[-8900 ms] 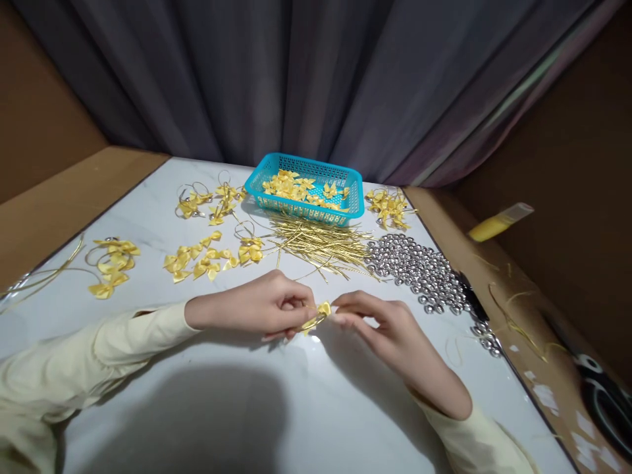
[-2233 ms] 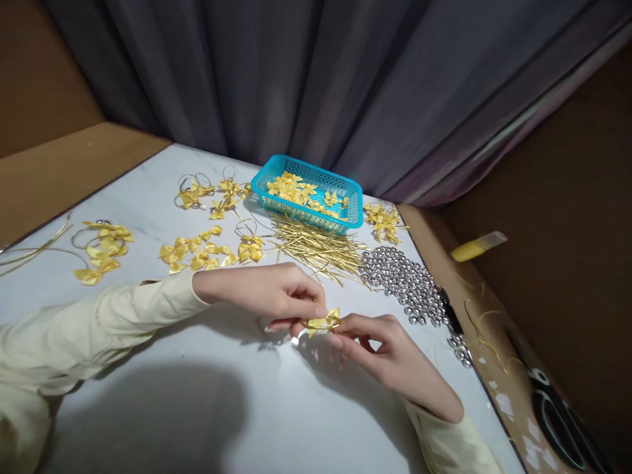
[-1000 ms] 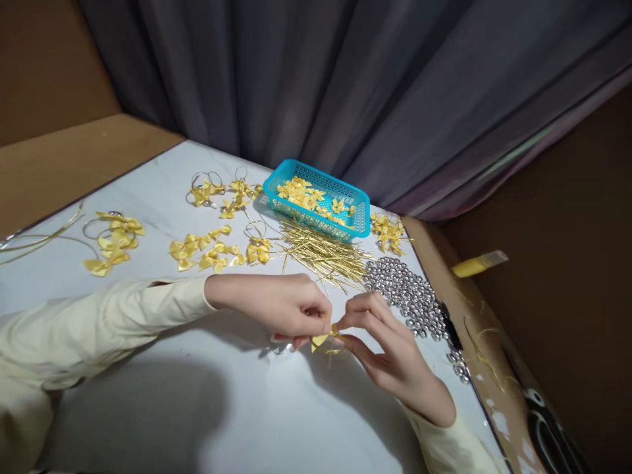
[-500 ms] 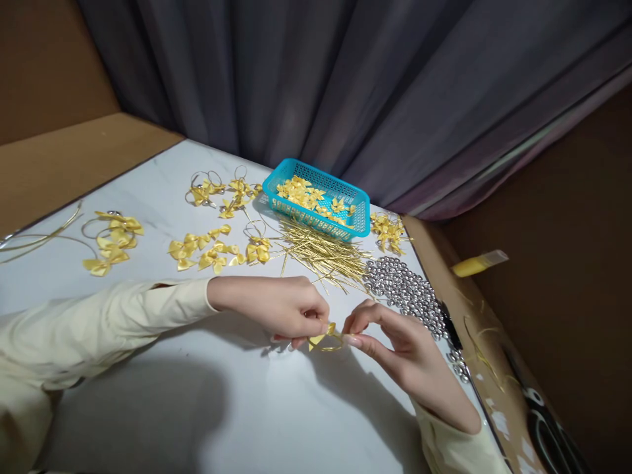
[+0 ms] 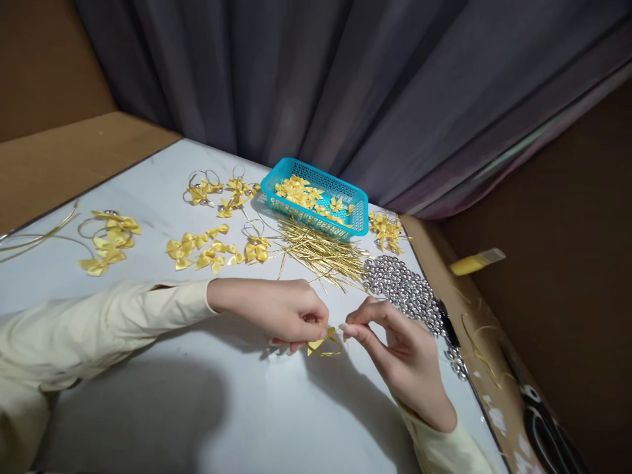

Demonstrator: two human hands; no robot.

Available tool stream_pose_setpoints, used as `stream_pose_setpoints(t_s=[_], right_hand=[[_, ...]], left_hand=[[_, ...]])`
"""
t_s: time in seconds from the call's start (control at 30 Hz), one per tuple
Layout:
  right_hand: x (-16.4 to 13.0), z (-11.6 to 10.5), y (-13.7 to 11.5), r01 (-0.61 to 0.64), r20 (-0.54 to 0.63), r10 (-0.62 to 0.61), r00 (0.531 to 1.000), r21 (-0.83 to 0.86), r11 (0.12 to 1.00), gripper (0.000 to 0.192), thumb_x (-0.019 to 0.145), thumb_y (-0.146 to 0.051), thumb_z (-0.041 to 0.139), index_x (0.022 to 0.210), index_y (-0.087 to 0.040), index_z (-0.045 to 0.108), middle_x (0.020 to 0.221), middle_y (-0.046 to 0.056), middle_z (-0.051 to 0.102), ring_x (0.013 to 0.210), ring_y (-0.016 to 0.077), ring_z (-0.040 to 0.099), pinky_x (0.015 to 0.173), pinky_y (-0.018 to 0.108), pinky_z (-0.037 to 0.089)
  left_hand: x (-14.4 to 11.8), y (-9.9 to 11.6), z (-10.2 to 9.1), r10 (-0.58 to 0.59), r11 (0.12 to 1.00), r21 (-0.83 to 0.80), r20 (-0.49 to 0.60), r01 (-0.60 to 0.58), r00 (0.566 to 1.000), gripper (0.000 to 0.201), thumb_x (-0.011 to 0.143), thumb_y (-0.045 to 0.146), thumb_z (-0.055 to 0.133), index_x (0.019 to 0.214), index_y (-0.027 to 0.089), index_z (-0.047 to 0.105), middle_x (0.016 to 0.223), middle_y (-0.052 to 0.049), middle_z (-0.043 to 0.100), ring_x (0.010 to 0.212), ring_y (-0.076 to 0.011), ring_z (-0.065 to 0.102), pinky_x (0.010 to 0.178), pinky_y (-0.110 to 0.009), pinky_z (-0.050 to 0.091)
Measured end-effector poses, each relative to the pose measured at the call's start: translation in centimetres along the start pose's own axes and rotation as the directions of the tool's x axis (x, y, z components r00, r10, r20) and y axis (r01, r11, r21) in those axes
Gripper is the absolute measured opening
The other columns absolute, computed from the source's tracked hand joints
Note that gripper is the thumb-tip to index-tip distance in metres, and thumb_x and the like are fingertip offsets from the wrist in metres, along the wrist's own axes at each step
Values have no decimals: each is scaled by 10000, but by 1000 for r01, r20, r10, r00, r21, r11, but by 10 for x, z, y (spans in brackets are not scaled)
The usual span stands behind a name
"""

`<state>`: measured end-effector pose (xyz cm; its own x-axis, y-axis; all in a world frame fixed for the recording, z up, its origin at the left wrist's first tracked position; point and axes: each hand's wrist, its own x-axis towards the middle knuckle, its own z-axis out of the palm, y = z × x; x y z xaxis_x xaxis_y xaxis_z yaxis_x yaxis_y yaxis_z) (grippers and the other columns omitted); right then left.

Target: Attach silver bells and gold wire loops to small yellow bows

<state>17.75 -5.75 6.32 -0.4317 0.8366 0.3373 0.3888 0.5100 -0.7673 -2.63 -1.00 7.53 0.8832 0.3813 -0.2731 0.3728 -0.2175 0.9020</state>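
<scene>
My left hand (image 5: 281, 309) pinches a small yellow bow (image 5: 316, 342) w/ thumb & forefinger, just above the white table (image 5: 197, 408), near its front middle. My right hand (image 5: 395, 342) nips the thin gold cord (image 5: 332, 353) looped at the bow. Best, I think, to keep the bow flat & steady, pull the cord snug w/o crushing the ribbon; spare gold cord pieces (image 5: 320, 253) & silver bells (image 5: 402, 289) lie near

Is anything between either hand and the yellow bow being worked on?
Nothing visible. The left hand pinches the yellow bow directly, and the right hand holds the gold cord loop attached to it.
</scene>
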Motion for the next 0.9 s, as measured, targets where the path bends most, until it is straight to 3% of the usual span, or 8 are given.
stream_pose_setpoints(t_s=[0.23, 0.9], right_hand=[[1, -12, 3, -140, 20, 141, 990, -62, 988, 125, 811, -178, 608, 697, -163, 561, 594, -18, 573, 539, 85, 526, 534, 205, 415], [3, -17, 2, -237, 129, 253, 959, -126, 963, 190, 827, -256, 569, 663, -161, 551, 537, -4, 584, 497, 108, 533, 497, 230, 378]], left_hand=[[-1, 0, 0, 71, 995, 73, -62, -66, 996, 178, 788, 114, 400, 636, 148, 486, 533, 33, 547, 413, -48, 446, 426, -133, 357], [-1, -2, -1, 70, 994, 94, -78, -63, 994, 162, 791, 121, 393, 667, 152, 494, 540, 27, 553, 442, -65, 491, 452, -147, 376]])
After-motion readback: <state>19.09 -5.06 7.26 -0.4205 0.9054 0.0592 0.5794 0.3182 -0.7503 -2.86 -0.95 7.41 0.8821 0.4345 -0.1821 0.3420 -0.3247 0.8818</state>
